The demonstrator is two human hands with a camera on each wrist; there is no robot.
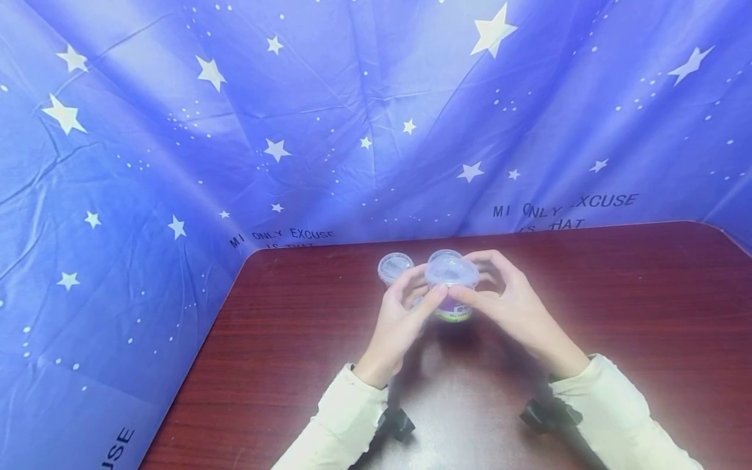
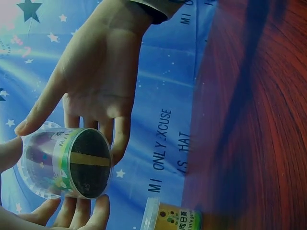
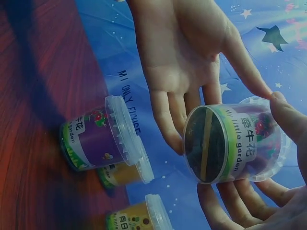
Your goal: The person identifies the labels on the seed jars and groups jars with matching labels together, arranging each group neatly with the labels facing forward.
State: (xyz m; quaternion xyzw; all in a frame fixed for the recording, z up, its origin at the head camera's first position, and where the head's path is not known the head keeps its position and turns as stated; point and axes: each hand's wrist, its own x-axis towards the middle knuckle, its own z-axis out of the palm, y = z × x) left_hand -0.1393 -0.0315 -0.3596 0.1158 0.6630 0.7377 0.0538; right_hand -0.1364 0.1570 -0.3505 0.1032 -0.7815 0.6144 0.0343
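Both hands hold a clear lidded plastic cup (image 1: 457,301) with a purple and green label, raised above the table. In the right wrist view the cup (image 3: 242,143) reads "My little garden"; its base shows dark contents and a pale strip. The left hand (image 1: 405,313) grips its left side, and the right hand (image 1: 517,303) its right side. Both thumbs meet near the lid (image 1: 451,271) on the near side. In the left wrist view, the fingers of the left hand (image 2: 79,211) curve round the wall, opposite the right hand (image 2: 103,76).
Behind the held cup stand other lidded cups: one purple (image 3: 91,136), one yellow (image 3: 127,175) and another yellow (image 3: 136,213). They rest on the dark red wooden table (image 1: 264,365). A blue star-printed curtain (image 1: 329,117) closes off the back and left side.
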